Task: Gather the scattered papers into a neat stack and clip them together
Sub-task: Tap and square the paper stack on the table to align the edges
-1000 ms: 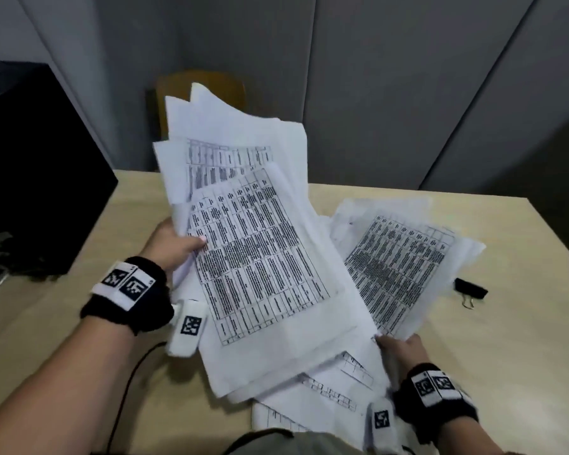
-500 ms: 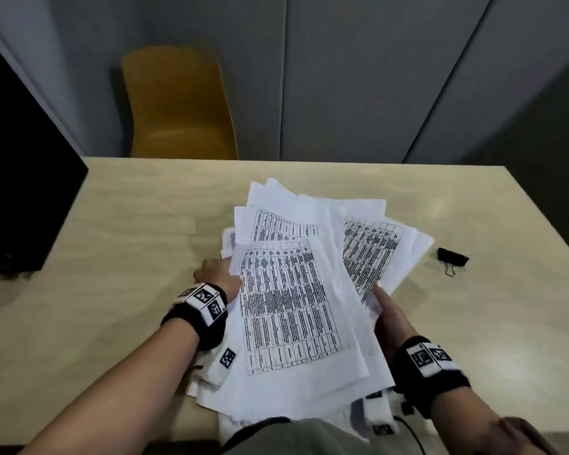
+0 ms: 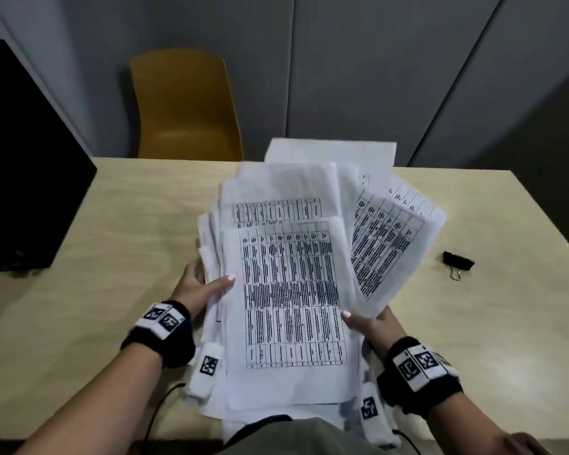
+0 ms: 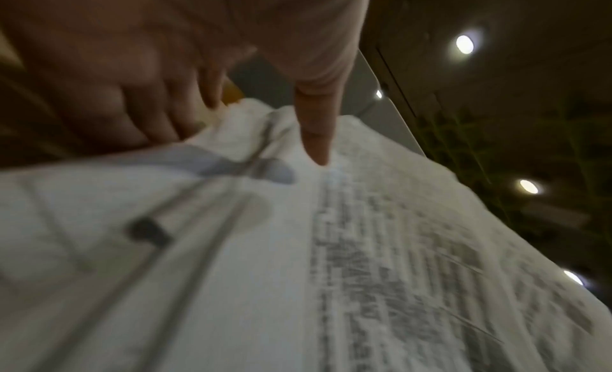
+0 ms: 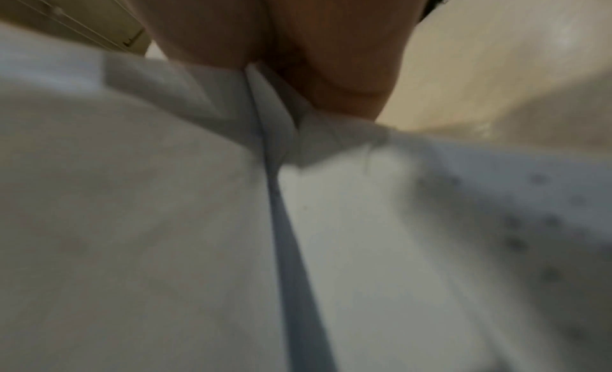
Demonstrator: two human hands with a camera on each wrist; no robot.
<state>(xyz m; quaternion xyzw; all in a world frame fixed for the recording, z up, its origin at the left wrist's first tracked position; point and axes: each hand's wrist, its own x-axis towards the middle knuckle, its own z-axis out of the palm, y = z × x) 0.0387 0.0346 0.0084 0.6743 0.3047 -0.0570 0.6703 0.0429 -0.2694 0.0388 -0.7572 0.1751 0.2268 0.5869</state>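
A loose, fanned bundle of white papers (image 3: 293,290) printed with tables is held up off the light wooden table (image 3: 112,257), its sheets uneven. My left hand (image 3: 204,284) grips the bundle's left edge, thumb on the top sheet. My right hand (image 3: 372,323) grips the lower right edge, thumb on top. In the left wrist view the thumb presses on the papers (image 4: 331,247). The right wrist view is blurred, with the hand pinching the papers (image 5: 198,220). A black binder clip (image 3: 458,261) lies on the table to the right, apart from both hands.
A yellow chair (image 3: 184,106) stands behind the table's far edge. A black box-like object (image 3: 23,159) sits at the left. Grey wall panels rise behind. Bare tabletop shows on both sides of the papers.
The bundle was raised, laid down toward the table, and is now lifted again. My right hand has moved up the bundle's right edge, and the sheets sit closer together.
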